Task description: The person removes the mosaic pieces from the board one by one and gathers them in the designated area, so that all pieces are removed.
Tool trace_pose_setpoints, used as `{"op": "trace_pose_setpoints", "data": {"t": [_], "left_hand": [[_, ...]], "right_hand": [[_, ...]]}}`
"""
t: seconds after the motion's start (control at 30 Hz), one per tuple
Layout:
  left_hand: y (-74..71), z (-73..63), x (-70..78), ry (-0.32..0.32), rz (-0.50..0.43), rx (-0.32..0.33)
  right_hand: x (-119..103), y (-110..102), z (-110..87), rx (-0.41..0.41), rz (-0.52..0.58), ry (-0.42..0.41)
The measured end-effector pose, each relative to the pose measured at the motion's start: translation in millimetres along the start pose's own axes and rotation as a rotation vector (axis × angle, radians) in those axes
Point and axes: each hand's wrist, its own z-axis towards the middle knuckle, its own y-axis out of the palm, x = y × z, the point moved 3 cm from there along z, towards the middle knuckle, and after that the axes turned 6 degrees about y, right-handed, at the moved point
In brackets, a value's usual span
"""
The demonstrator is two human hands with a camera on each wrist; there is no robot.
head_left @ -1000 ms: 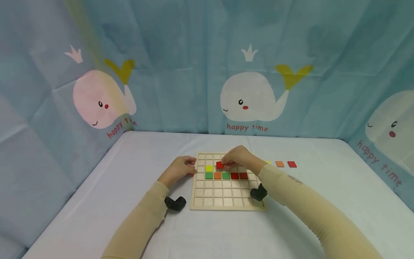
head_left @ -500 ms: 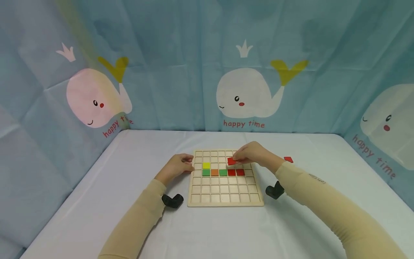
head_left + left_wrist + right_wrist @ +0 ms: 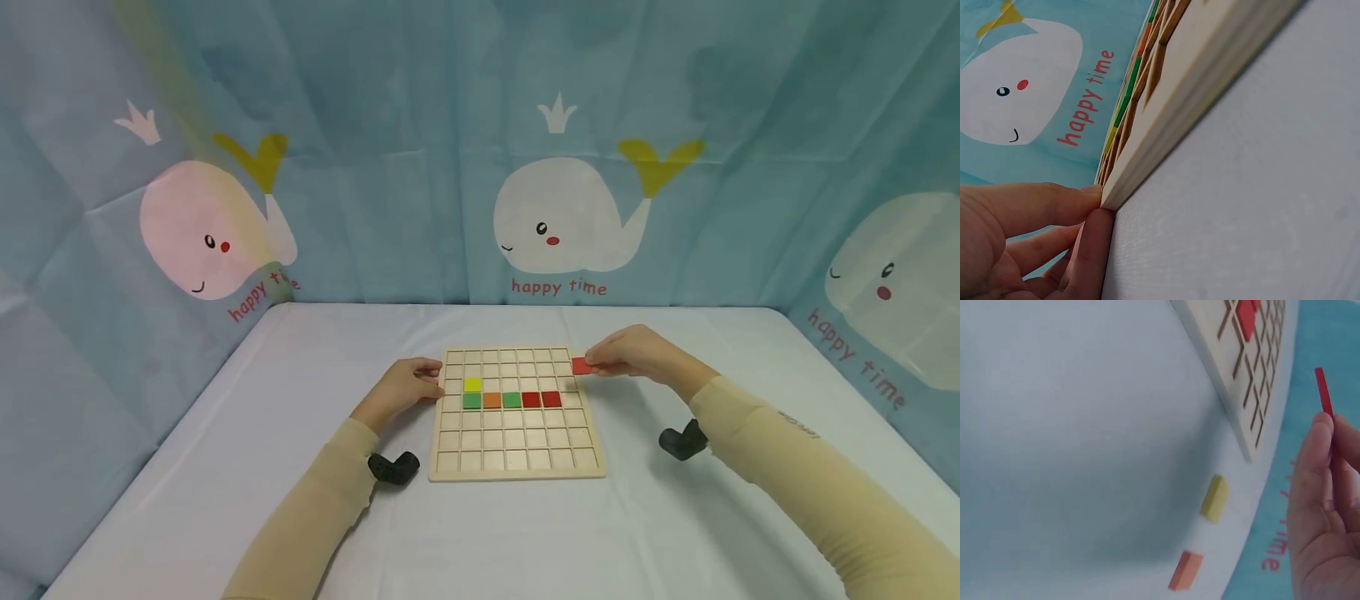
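Note:
A wooden grid board [image 3: 515, 460] lies on the white table. One of its rows bears a green tile [image 3: 472, 401], an orange tile [image 3: 492, 401], a second green tile [image 3: 512, 400] and two red tiles [image 3: 542, 399], with a yellow tile [image 3: 472, 385] behind the first green one. My left hand [image 3: 402, 388] touches the board's left edge with thumb and fingertips, as the left wrist view also shows. Between thumb and fingers my right hand [image 3: 637, 354] pinches a red tile [image 3: 581, 366], raised at the board's far right corner; the right wrist view shows it edge-on.
In the right wrist view, a loose yellow tile [image 3: 1215, 500] and a loose orange tile [image 3: 1185, 570] lie on the table beyond the board's corner. A blue curtain [image 3: 390, 225] printed with whales encloses the table's back and sides.
My right hand has carried the red tile rightward, from over the middle of the board to its far right corner. The left hand keeps its place at the board's left edge.

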Motion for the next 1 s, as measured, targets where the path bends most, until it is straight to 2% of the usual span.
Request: {"op": "trace_pose_setpoints", "data": {"t": [0.23,0.47,0.77,0.87,1.0], "left_hand": [[-0.6,-0.9,-1.9,-0.017,0.000,-0.003],[-0.9,-2.1,0.4,-0.019,-0.015,-0.011],[0.8,-3.2,1.2,-0.015,-0.006,-0.006],[0.4,-3.0,1.3,-0.014,-0.007,-0.007],[-0.3,-1.8,1.8,-0.009,-0.017,-0.009]], "right_hand": [[8.3,-16.3,0.1,0.035,-0.041,0.048],[17.7,-33.1,-0.8,0.043,0.009,0.094],[27.6,-52.4,-1.5,0.062,0.028,0.036],[32.4,-60.6,-0.3,0.075,0.044,0.038],[40.1,-70.9,1.0,0.122,0.003,0.068]]}}
